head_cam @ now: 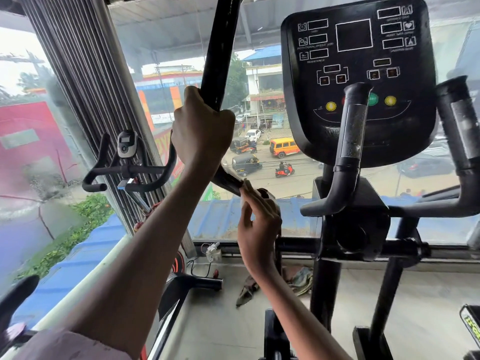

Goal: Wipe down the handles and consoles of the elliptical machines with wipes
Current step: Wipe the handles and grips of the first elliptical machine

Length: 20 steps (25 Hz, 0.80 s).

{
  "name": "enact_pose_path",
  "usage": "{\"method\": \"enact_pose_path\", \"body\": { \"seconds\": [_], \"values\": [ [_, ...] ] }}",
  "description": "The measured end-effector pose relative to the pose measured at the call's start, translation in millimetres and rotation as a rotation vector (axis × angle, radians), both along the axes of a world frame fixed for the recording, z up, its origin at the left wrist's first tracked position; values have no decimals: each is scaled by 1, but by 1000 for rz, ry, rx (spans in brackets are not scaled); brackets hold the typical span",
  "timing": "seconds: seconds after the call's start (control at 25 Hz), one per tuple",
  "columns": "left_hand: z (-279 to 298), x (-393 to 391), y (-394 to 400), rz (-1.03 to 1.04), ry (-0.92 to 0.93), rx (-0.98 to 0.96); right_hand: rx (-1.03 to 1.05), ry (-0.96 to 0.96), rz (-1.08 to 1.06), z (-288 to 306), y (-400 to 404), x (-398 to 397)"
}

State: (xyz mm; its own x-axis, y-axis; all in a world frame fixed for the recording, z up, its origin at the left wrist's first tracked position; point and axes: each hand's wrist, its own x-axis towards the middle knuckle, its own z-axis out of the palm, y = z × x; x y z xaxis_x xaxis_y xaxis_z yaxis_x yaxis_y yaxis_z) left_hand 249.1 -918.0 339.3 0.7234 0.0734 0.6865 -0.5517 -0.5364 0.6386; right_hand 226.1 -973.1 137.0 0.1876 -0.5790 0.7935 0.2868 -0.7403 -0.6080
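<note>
The left hand (201, 126) has its fingers curled tight round the long black handle (220, 55) of the elliptical, which rises from the fist toward the ceiling. Below that fist the same bar bends down to the right hand (255, 227), whose thumb and fingers pinch the bar narrowly; whether a wipe lies under them cannot be told. Right of both hands stands the black console (355, 74), with the short grips (349, 141) just before it. Left of the hands, near the window, an exercise bike's handlebar (124, 170).
</note>
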Motion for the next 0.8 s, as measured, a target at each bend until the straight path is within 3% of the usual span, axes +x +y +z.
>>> {"method": "enact_pose_path", "body": {
  "seconds": [0.28,0.52,0.64,0.8],
  "values": [
    [0,-2,-1,-13,8,0,178,140,-40,20,-15,11],
    [0,1,0,-29,4,-8,-56,-148,-32,28,22,-10],
    [0,1,1,-37,-2,-4,49,-93,-41,14,9,1],
    [0,-1,1,-27,-4,-1,105,-25,-75,51,12,-3]
  ]
}}
